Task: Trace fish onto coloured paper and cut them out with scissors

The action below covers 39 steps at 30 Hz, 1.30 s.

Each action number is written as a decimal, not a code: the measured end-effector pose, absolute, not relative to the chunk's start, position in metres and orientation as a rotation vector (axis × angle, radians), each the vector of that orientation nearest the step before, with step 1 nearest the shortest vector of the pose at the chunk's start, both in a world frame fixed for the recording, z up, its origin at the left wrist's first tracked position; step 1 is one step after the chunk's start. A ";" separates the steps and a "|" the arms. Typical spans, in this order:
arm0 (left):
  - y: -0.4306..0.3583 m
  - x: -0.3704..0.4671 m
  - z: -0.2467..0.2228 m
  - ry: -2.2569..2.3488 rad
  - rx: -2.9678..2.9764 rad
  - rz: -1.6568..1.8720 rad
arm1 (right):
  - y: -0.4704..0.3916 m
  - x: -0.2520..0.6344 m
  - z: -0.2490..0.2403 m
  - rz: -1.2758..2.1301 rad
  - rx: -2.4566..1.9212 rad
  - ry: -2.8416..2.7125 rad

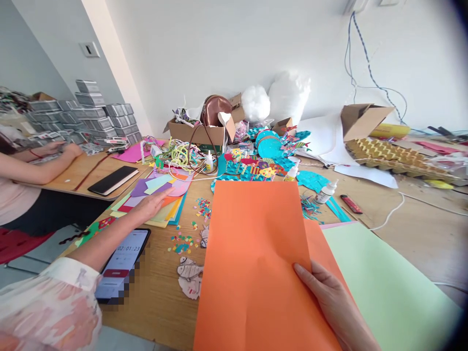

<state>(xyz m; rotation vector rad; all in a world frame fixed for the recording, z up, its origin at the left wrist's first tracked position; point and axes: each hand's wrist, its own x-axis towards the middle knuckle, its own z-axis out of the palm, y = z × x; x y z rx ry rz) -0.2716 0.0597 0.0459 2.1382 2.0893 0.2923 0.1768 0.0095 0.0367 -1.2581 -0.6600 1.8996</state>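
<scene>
My right hand point(325, 290) grips a large sheet of orange paper point(256, 258) by its right edge, thumb on the front and the other fingers behind it. Under that sheet lies another orange sheet point(318, 239), with a pale green sheet point(383, 278) to its right. On the left, my left hand point(153, 204) reaches out with fingers extended, resting on a pile of coloured paper point(137, 202) in purple, yellow, blue and other colours. Beneath my left forearm is a phone point(124, 263) showing a timer. Paper fish cutouts point(190, 273) and confetti point(183, 241) lie between my hands.
Behind the orange sheet are blue paper crafts point(268, 144), glue bottles point(326, 192) and a cardboard box point(197, 134). An egg tray point(395, 158) and a red cutter point(351, 204) lie right. At left, another person's hands point(62, 148) work near stacked boxes point(91, 114) and a black notebook point(113, 180).
</scene>
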 end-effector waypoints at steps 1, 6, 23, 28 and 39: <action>0.060 -0.272 0.046 2.070 2.143 0.319 | 0.010 0.177 0.036 1.901 -1.263 -0.660; 0.060 -0.277 0.043 2.062 2.064 0.413 | 0.009 0.176 0.035 1.886 -1.290 -0.673; 0.054 -0.280 0.042 2.092 1.818 0.506 | 0.009 0.161 0.043 1.912 -1.271 -0.725; 0.054 -0.282 0.038 2.116 1.880 0.528 | 0.010 0.143 0.044 1.994 -1.201 -0.769; 0.059 -0.291 0.034 1.864 2.204 0.471 | 0.023 0.093 0.038 2.151 -1.107 -0.902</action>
